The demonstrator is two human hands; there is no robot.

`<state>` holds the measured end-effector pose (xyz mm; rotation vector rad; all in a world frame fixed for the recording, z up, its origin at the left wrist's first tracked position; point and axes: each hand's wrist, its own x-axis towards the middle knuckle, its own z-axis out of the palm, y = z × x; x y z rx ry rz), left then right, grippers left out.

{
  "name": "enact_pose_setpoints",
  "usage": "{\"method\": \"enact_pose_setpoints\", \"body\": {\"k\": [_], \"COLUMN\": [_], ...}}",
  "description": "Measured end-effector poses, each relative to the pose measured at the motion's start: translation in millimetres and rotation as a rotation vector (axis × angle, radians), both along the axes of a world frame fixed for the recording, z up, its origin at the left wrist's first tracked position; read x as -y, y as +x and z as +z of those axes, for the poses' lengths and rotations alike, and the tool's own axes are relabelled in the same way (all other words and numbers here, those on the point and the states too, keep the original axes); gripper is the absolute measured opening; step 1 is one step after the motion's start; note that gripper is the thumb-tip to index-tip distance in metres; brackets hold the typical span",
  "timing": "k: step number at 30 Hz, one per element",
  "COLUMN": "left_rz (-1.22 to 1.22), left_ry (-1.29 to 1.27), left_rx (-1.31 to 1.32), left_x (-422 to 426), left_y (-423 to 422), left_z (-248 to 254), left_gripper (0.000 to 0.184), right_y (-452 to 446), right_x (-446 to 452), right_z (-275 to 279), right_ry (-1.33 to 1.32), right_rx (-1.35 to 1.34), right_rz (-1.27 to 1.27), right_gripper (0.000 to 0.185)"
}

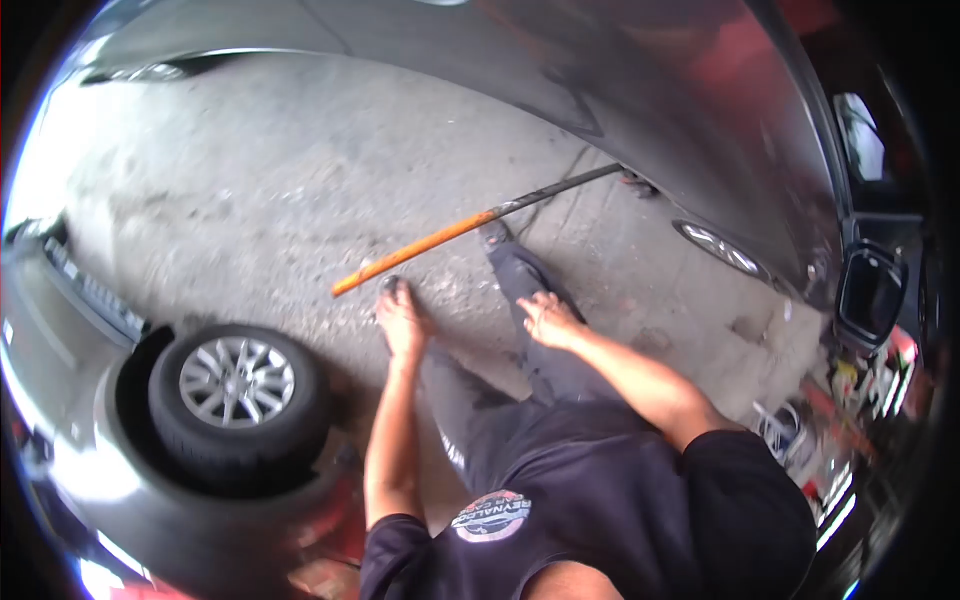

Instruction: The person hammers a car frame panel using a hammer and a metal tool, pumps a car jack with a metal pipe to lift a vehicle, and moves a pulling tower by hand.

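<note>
My left hand point(403, 325) hangs in front of my left leg, just above the dark shoe tip, fingers stretched out and slightly blurred. It looks to hold nothing. In front of my right thigh is my right hand point(548, 318), its fingers apart with nothing in them. Beyond both hands lies a long pole point(430, 243), orange on its near half and dark on the rest, apparently a floor jack handle. Its orange end is closest to my left hand, a short gap away. The dark end reaches a small reddish part point(638, 184) at the edge of a dark car.
The dark car's body point(640, 90) arches overhead, with a wheel point(718, 246) low at right and a side mirror point(872, 290). At left stands a silver vehicle point(60, 400) with a spoked wheel point(238, 383). Assorted clutter point(800, 430) sits at right on the concrete floor point(300, 160).
</note>
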<state>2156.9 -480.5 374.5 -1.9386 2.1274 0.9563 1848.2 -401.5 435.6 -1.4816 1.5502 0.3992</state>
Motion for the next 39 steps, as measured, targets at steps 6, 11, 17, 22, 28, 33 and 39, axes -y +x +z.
{"method": "enact_pose_setpoints", "body": {"k": [6, 11, 17, 22, 28, 33, 39], "left_rz": [-0.49, -0.394, -0.355, -0.309, -0.299, -0.497, -0.544], "left_ry": [0.072, 0.313, 0.313, 0.077, 0.353, 0.202, 0.098], "left_rx": [0.155, 0.073, 0.111, 0.158, -0.051, -0.088, -0.049], "left_x": [79.1, 106.3, 103.4, 81.1, 81.4, 96.8, 79.5], "left_y": [54.8, 55.0, 64.7, 61.7, 64.6, 7.0, 62.4], "left_z": [-170.1, -234.9, -383.1, -431.6, -248.1, 13.6, -148.3], "left_gripper": [0.065, 0.02, 0.018, 0.017, 0.028, 0.047, 0.036], "right_y": [93.9, 123.5, 121.1, 114.1, 119.5, 112.7, 105.6], "right_x": [-55.6, -71.4, -65.9, -85.2, -96.4, -97.9, -109.0], "right_z": [-27.5, -31.0, -48.9, -69.5, -61.8, -57.9, -63.1], "right_ry": [0.332, 0.46, 0.38, 0.292, 0.309, 0.383, 0.252], "right_rx": [-0.256, -0.263, -0.357, -0.374, -0.291, -0.211, -0.208], "right_rz": [-0.221, -0.361, -0.384, -0.309, -0.389, -0.458, -0.44], "right_gripper": [0.08, 0.082, 0.073, 0.069, 0.066, 0.064, 0.062]}}
